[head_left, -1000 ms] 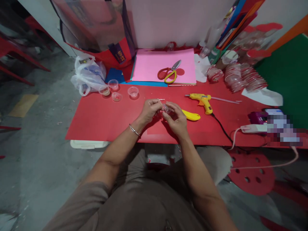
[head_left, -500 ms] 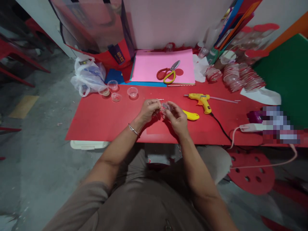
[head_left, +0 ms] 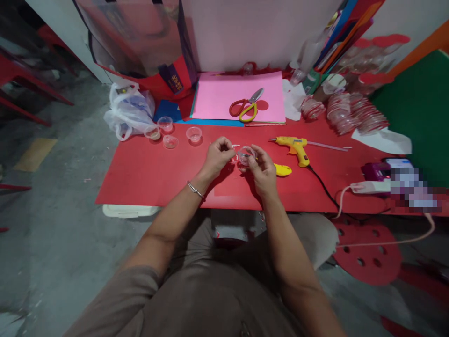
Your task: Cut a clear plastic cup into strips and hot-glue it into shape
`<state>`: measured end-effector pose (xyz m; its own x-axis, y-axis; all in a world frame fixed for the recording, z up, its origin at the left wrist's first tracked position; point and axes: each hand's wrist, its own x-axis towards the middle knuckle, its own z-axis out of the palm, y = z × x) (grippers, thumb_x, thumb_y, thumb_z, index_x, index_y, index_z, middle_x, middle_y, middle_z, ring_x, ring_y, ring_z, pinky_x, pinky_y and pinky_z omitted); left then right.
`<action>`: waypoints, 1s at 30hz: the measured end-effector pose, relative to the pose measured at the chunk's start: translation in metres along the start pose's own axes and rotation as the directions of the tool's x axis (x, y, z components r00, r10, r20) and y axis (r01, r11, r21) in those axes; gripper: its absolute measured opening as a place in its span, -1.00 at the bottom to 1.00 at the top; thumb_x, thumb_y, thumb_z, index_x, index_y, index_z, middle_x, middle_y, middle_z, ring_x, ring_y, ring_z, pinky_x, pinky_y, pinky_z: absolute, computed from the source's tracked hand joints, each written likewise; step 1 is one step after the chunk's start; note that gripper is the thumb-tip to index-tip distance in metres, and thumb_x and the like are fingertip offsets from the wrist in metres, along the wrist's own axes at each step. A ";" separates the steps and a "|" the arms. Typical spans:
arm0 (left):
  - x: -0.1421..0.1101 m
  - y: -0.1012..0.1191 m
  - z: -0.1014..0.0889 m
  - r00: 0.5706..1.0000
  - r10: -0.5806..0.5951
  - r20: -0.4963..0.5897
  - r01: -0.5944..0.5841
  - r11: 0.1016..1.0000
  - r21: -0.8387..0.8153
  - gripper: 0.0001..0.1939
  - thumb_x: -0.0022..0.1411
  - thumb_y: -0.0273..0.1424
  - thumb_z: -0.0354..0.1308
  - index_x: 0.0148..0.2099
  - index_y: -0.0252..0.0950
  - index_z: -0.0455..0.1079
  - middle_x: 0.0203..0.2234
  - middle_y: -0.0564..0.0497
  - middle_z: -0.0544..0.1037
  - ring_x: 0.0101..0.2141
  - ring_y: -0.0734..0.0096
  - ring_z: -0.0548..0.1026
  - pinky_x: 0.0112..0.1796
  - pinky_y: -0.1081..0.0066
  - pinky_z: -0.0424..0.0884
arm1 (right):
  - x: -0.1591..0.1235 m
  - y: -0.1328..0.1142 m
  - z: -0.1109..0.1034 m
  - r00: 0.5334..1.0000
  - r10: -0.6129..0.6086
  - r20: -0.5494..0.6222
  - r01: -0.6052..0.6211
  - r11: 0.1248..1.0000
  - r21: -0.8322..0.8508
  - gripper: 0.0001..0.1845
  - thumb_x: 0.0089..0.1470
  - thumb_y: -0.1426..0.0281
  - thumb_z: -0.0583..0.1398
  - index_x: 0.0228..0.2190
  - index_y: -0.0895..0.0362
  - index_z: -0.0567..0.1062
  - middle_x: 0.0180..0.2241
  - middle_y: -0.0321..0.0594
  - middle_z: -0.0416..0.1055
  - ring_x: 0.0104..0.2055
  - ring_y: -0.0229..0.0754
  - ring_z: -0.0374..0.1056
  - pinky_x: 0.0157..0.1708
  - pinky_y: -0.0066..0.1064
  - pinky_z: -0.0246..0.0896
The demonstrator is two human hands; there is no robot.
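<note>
My right hand grips a small clear plastic cup by its side, fingers curled around it. Left of the cup, my left hand is closed in a pinch; anything between thumb and forefinger is too small to make out. Both hands are just above the red tabletop. Partly behind my right hand is a yellow-handled cutter, its front end largely hidden. Small pale scraps lie near the fingertips.
Clear cups stand to the left, near a white plastic bag. Scissors rest on pink paper at the back. To the right are a yellow glue gun with its cord and stacked red-rimmed lids.
My hands have moved slightly apart. The cup in my right hand has turned so that its round opening shows. My left fingers have drawn back and up from it.
</note>
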<state>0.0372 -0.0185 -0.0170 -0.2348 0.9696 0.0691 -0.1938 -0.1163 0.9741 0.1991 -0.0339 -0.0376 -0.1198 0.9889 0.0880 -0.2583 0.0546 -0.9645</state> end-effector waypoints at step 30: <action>0.012 0.013 -0.008 0.938 -0.320 -0.133 0.233 0.868 -0.439 -0.64 0.06 -0.26 0.38 -0.45 -0.23 0.23 -0.53 0.09 0.50 -0.45 0.43 0.59 -0.18 0.30 0.57 | 0.003 -0.020 -0.068 0.987 -0.104 0.125 0.141 0.168 -0.976 -0.53 0.34 0.28 0.13 0.18 0.15 0.55 0.03 0.10 0.56 0.08 0.20 0.41 0.15 0.03 0.25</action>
<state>0.0242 -0.0102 -0.0052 -0.2849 0.9182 -0.2751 -0.6407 0.0310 0.7671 0.2694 -0.0223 -0.0346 -0.2112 0.9527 0.2184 0.8749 0.2839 -0.3924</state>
